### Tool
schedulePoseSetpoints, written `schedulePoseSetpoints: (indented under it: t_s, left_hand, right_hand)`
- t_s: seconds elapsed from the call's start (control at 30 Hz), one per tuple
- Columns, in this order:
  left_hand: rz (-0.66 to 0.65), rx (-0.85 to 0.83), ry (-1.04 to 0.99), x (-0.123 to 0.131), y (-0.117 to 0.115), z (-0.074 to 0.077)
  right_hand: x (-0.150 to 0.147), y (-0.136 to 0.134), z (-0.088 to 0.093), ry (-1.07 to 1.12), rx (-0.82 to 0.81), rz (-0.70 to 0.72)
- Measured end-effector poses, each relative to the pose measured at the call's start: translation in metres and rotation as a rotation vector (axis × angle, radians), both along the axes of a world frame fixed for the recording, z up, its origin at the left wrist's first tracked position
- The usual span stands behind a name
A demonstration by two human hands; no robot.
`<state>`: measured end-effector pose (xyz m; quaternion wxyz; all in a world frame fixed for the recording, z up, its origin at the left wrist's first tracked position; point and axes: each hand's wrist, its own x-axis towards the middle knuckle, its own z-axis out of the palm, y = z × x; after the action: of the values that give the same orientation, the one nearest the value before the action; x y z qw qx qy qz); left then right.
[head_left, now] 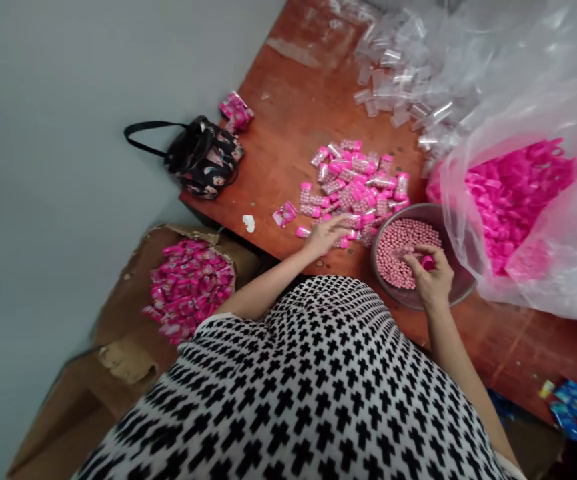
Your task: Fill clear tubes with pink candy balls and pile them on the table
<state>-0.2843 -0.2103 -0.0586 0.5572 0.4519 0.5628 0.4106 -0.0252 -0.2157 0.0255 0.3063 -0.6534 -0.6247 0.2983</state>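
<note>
My left hand [327,235] is at the near edge of a pile of small clear bottles with pink caps [353,177], filled with pink beads. Its fingers are stretched out over the bottles. Over a grey bowl [461,283] of pink beads [401,243], my right hand [432,272] holds a small clear bottle [404,253] between thumb and fingers, low over the beads. A pink cap [427,262] also shows within that hand.
A plastic bag of pink parts [508,200] stands right of the bowl. Empty clear tubes [393,93] lie behind. At left are a black handbag [208,160], pink packets [237,111] and a box of pink packets [191,283]. Blue packets [575,407] lie lower right.
</note>
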Motion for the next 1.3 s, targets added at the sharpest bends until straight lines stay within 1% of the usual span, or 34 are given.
schedulePoseSetpoints:
  t_s: [0.03,0.07,0.1,0.13,0.2,0.27,0.37,0.47,0.6,0.67,0.7,0.73,0.8,0.83,0.9,0.93,1.0,1.03,1.07,1.13,1.23,1.3]
  left_hand:
    - [0.151,-0.014,0.189,-0.027,-0.001,-0.005]
    - [0.254,-0.033,0.373,-0.053,-0.003,-0.012]
    - [0.318,-0.072,0.531,-0.077,-0.005,-0.020]
    - [0.356,-0.120,0.651,-0.096,-0.008,-0.028]
    - [0.344,-0.215,0.798,-0.120,-0.012,-0.045]
    - [0.284,-0.276,0.851,-0.127,-0.015,-0.060]
    - [0.241,-0.299,0.862,-0.123,-0.018,-0.074]
    - [0.228,-0.256,0.851,-0.121,-0.021,-0.078]
    - [0.208,-0.176,0.794,-0.124,-0.027,-0.072]
    - [0.204,-0.145,0.765,-0.116,-0.030,-0.064]
    - [0.200,-0.128,0.752,-0.108,-0.030,-0.058]
    - [0.194,-0.104,0.728,-0.096,-0.030,-0.050]
    - [0.170,-0.043,0.647,-0.063,-0.027,-0.029]
    - [0.152,0.018,0.518,-0.044,-0.024,-0.017]
    - [0.057,0.124,0.261,-0.004,-0.016,0.009]
    - [-0.021,0.156,0.150,0.015,-0.012,0.021]
    - [-0.190,0.195,0.003,0.043,-0.004,0.040]
    - [-0.248,0.209,-0.021,0.053,0.000,0.046]
    - [-0.298,0.220,-0.023,0.061,0.002,0.050]
    - [-0.383,0.234,0.011,0.071,0.004,0.051]
    - [-0.529,0.209,0.004,0.082,0.001,0.045]
    - [-0.546,0.159,-0.064,0.088,-0.003,0.041]
  right_hand:
    - [0.001,-0.001,0.000,-0.017,-0.006,0.009]
    - [0.002,-0.003,0.001,-0.024,-0.022,0.017]
    - [0.003,-0.004,0.001,-0.024,-0.036,0.010]
    - [0.004,-0.006,0.001,-0.019,-0.044,-0.013]
    - [0.005,-0.009,0.001,-0.020,-0.046,-0.068]
    - [0.005,-0.012,0.000,-0.035,-0.043,-0.085]
    - [0.006,-0.019,-0.003,-0.040,-0.064,-0.073]
    - [0.008,-0.027,-0.009,-0.010,-0.102,-0.101]
    - [0.007,-0.035,-0.012,0.013,-0.140,-0.143]
    - [0.005,-0.037,-0.009,-0.002,-0.128,-0.147]
    - [0.004,-0.038,-0.007,-0.006,-0.121,-0.150]
    - [0.002,-0.038,-0.005,-0.004,-0.119,-0.155]
    - [0.001,-0.039,-0.001,0.010,-0.134,-0.163]
    - [0.001,-0.040,0.000,0.012,-0.140,-0.170]
    - [0.002,-0.041,0.001,0.004,-0.136,-0.193]
    - [0.003,-0.041,0.001,0.003,-0.128,-0.205]
    - [0.003,-0.041,0.002,0.026,-0.110,-0.219]
    - [0.002,-0.041,0.002,0.049,-0.108,-0.214]
    - [0.001,-0.041,0.004,0.072,-0.112,-0.201]
    - [-0.002,-0.041,0.008,0.109,-0.124,-0.169]
    - [-0.008,-0.039,0.014,0.171,-0.133,-0.141]
    - [-0.009,-0.038,0.015,0.255,-0.157,-0.137]
